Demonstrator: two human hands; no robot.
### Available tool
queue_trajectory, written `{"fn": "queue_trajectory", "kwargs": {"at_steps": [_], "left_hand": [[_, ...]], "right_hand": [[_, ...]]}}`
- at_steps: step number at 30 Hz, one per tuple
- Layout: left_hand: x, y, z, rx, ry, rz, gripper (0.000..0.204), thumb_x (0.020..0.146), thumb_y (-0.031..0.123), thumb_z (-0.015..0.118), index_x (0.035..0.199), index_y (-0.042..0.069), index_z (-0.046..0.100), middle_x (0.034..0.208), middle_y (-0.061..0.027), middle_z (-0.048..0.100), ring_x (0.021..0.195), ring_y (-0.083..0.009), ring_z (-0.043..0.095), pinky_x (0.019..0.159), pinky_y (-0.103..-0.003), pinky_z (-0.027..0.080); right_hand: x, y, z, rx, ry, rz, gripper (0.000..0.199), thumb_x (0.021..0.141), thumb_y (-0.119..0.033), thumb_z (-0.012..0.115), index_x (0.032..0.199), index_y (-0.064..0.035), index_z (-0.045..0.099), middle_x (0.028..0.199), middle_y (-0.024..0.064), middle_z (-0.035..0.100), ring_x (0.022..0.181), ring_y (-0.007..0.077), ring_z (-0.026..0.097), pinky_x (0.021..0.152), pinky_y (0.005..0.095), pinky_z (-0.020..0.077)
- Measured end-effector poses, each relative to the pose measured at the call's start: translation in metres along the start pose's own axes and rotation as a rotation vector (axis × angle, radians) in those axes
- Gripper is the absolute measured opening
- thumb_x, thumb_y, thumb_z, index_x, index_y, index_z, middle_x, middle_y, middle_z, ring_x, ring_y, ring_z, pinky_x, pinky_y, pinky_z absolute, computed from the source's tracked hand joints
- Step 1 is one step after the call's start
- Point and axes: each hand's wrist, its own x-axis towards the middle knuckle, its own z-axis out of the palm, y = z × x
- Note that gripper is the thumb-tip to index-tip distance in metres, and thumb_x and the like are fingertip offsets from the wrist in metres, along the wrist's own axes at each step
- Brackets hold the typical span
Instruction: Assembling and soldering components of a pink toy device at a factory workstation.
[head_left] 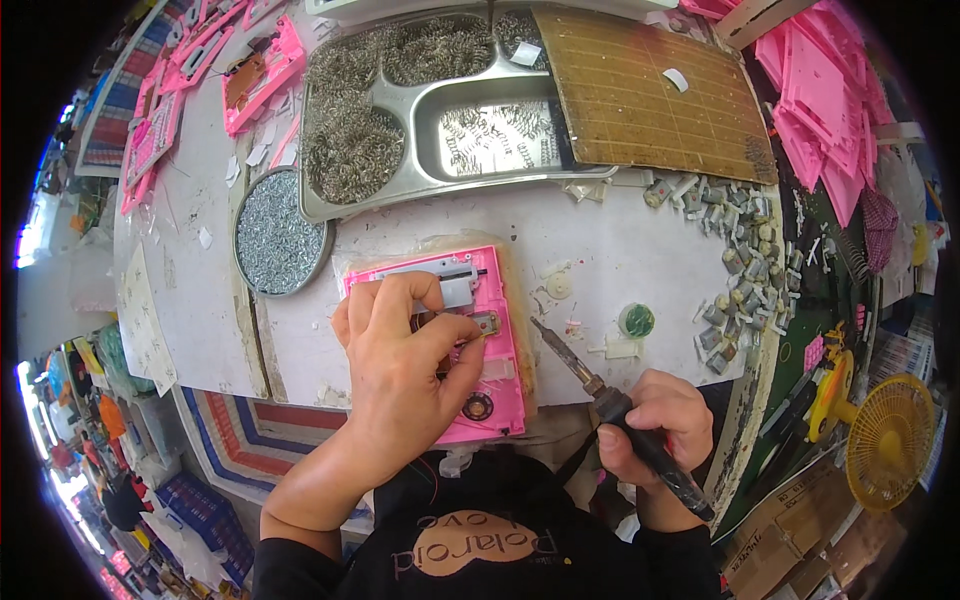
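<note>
My left hand is over a pink plastic housing, its thumb and forefinger pinched beside a small metal part. Whatever is between the fingertips is too small to make out. A grey plastic piece sits in the upper part of the housing, and a dark round part shows near its lower edge. My right hand is closed around the black handle of a soldering iron. The iron's tip points up and left, apart from the housing's right side.
A metal compartment tray of springs stands at the back, partly under a brown board. To the left is a round tin of small screws. Several small motors lie at right, near a green disc. Pink shells are stacked beyond.
</note>
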Motion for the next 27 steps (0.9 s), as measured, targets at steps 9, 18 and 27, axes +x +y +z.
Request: {"fn": "queue_trajectory", "kwargs": {"at_steps": [9,18,27], "left_hand": [[0.0,0.003,-0.001,0.017,-0.006,-0.014,0.013,0.07,0.013,0.08,0.081,0.013,0.074,0.097,-0.0024,0.053,0.093,-0.0256,0.047,0.084,-0.041,0.031],[0.0,0.003,0.002,-0.008,0.024,-0.025,0.013,0.071,0.013,0.079,0.082,0.012,0.073,0.095,-0.0031,0.053,0.093,-0.0257,0.047,0.084,-0.04,0.032],[0.003,0.006,0.011,0.08,0.081,-0.017,0.014,0.067,0.01,0.077,0.078,0.01,0.067,0.089,-0.0054,0.048,0.089,-0.0259,0.047,0.083,-0.039,0.032]], "right_hand": [[-0.002,0.003,0.004,0.002,0.027,0.025,0.038,0.073,0.0,0.081,0.098,-0.0061,0.053,0.054,0.0024,0.046,0.042,0.0161,0.045,0.04,0.0274,0.0313],[-0.003,0.006,0.006,-0.03,0.019,0.018,0.036,0.074,-0.002,0.08,0.096,-0.0061,0.053,0.054,0.002,0.047,0.043,0.016,0.046,0.039,0.0269,0.0326],[-0.006,0.015,0.022,-0.024,0.007,0.041,0.033,0.074,-0.002,0.079,0.096,-0.0057,0.054,0.059,0.0021,0.05,0.043,0.0165,0.047,0.039,0.0286,0.0336]]}}
